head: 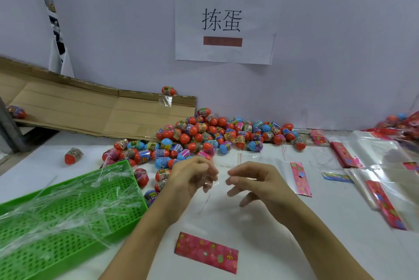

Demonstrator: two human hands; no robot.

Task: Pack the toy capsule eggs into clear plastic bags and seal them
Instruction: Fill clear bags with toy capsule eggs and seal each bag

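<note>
Both hands hover mid-table, fingers loosely curled; left hand [192, 176] and right hand [250, 181] seem to pinch a thin clear film, though I cannot tell for sure; the heap of red and blue plastic capsule eggs [210, 135] lies just behind them against the wall; the green perforated plastic tray [68, 218] borders the left, clear plastic bags with pink header cards [371, 166] the right; bare white table [283, 234] between.
</note>
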